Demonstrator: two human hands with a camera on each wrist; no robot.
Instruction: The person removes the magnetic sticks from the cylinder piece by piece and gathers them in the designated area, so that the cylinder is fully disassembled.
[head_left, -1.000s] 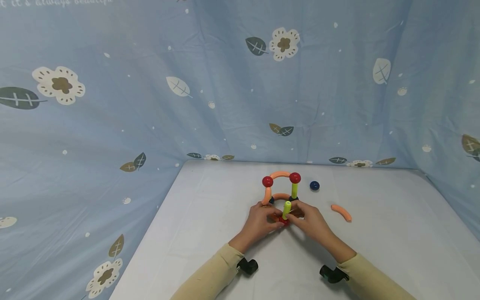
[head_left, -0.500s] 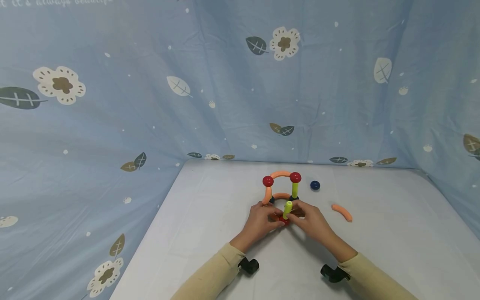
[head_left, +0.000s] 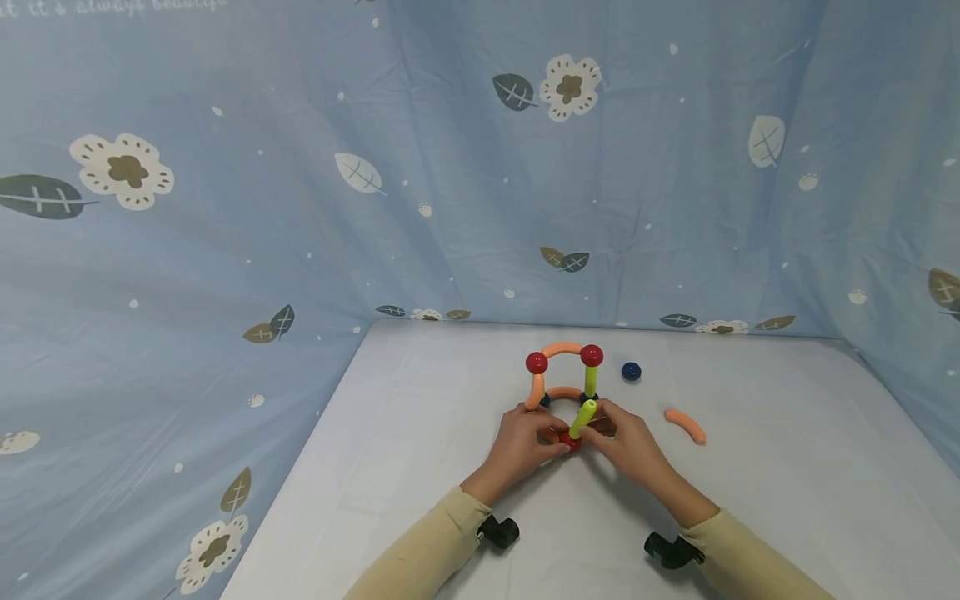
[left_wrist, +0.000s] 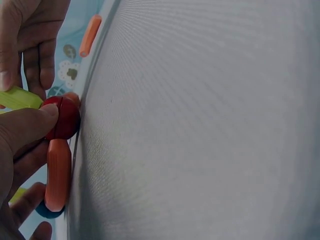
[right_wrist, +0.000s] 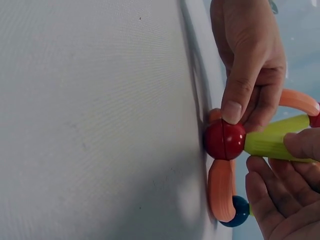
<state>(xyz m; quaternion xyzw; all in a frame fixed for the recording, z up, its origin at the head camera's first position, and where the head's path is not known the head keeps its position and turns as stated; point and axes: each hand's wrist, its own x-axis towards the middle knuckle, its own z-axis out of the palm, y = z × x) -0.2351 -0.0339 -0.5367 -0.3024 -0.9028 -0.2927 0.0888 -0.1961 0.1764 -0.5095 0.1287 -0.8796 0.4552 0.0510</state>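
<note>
My left hand (head_left: 519, 442) pinches a red ball (right_wrist: 225, 141) close to the table, its thumb pressing on the ball in both wrist views. My right hand (head_left: 628, 440) pinches a yellow-green rod (head_left: 582, 419) between thumb and fingers. The rod's lower end meets the red ball, and it leans to the right. Orange curved rods (right_wrist: 221, 192) run from this ball along the table, with a dark blue ball (right_wrist: 240, 211) at one end. Behind the hands stands the rest of the frame: two upper red balls (head_left: 592, 356) joined by an orange arch (head_left: 561, 348). The fingers hide part of its base.
Right of the frame a loose dark blue ball (head_left: 631, 372) lies on the white table (head_left: 420, 383). A loose orange curved rod (head_left: 685, 426) lies nearer, to the right of my right hand. A blue patterned cloth (head_left: 450, 167) hangs behind the table.
The yellow-green rod has tipped from nearly upright toward the right, its top moving with my right fingers. My left hand stays on the red ball.
</note>
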